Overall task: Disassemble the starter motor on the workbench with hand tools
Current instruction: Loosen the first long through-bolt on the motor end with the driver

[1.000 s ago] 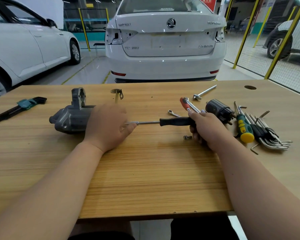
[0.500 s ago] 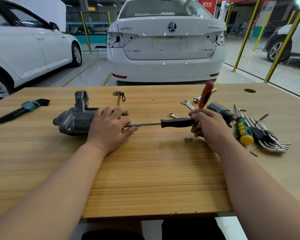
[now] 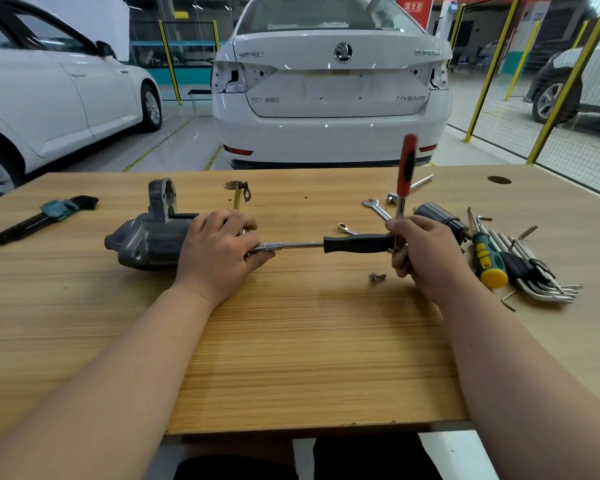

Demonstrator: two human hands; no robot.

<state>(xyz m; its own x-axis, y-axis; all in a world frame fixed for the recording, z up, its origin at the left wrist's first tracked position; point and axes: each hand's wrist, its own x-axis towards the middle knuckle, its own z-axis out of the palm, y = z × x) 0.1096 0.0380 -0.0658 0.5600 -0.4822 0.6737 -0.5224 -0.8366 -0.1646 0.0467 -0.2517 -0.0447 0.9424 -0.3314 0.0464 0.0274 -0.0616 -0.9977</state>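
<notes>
Head view. Starter motor (image 3: 146, 242): grey cast housing, mounting ear pointing up, lying on its side on the desk (image 3: 291, 358), left of centre. Left grip (image 3: 219, 252) is curling round its right end. Right grip (image 3: 420, 254), well apart, is clutching an upright red-handled ratchet (image 3: 406, 164) at the black-handled driver (image 3: 359, 243) reaching toward the motor.

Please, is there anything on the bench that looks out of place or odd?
A small loose bolt lies alone on the workbench, beside the right hand and apart from the hex keys; it could easily get lost. Behind the bench, the white car has bare tail-lamp openings.
</notes>
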